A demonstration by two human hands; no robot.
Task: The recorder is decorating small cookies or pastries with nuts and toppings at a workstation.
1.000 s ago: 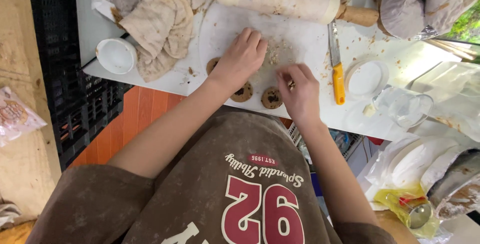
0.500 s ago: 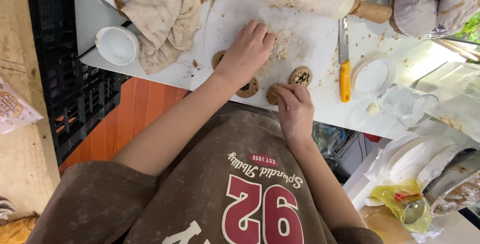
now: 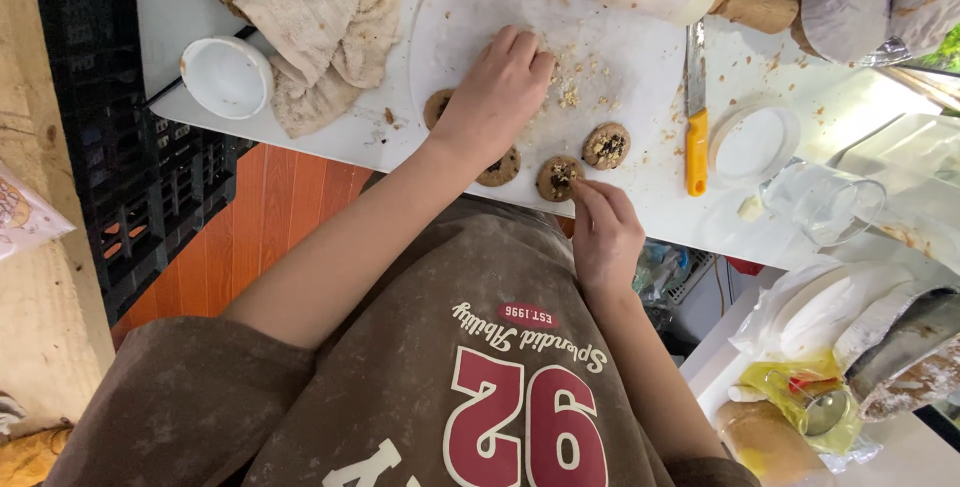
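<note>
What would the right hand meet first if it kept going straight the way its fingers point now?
The right hand points up and slightly left, fingertips right at the filled dough round near the table edge. It would meet that round first; whether the fingertips already touch it is hard to tell.

A crinkled clear plastic snack packet with orange and pale print (image 3: 25, 217) lies at the far left edge on the wooden boards, beside the black crate. Low on the right, a yellow see-through plastic bag (image 3: 800, 412) sits crumpled on the white counter, next to white wrapped bundles; no signs or screens
</note>
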